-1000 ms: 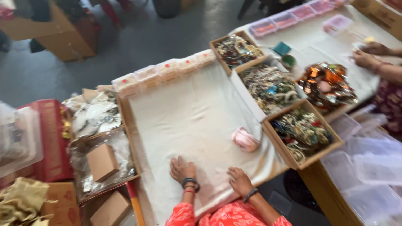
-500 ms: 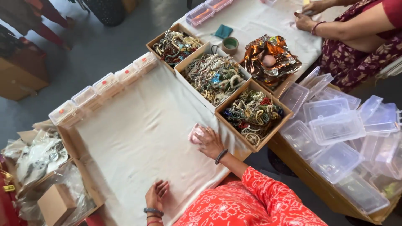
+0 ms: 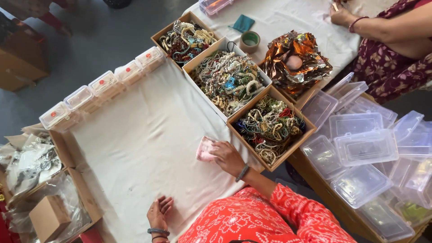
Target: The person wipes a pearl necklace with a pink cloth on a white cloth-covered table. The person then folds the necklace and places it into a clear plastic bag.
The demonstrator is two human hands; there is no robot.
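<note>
Right hand on the pink packet, fingers curled over its edge, gripping it, just beside the nearest bead box. Left hand rests flat on the cloth, fingers loosely together, holding nothing.

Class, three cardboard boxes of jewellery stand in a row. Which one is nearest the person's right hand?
The box at the near end of the row, just beside the right hand. The middle box and the far box lie further up the cloth.
</note>
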